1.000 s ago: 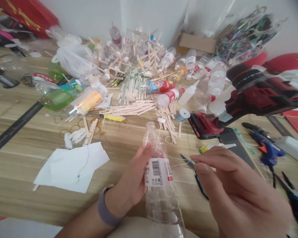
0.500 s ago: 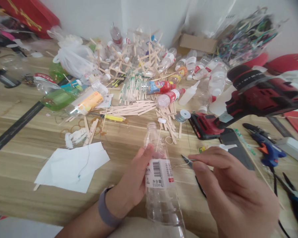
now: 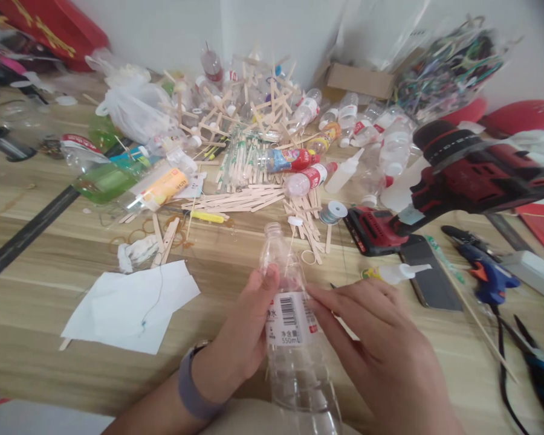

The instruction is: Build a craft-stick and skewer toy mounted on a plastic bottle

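Observation:
A clear plastic water bottle (image 3: 299,377) with a white label and no cap on its mouth is tilted upright in front of me. My left hand (image 3: 247,323) is wrapped round its upper left side, thumb on the front near the shoulder. On the opposite side, my right hand (image 3: 381,341) has thumb and fingertips pinched together against the right edge of the label. Whatever those fingertips hold is hidden. A thin stick (image 3: 291,248) shows at the bottle's shoulder, close to a white cap (image 3: 294,221).
A white paper sheet (image 3: 131,308) lies left. At right are a red drill (image 3: 476,175), a glue bottle (image 3: 396,273), a phone (image 3: 430,278), a glue gun (image 3: 494,272) and pliers (image 3: 539,368). Wooden sticks (image 3: 240,198) and several bottles crowd the back.
My right hand has moved left from beside the bottle, where it pinched something thin, to touch the label's right edge. My left hand keeps its grip on the bottle.

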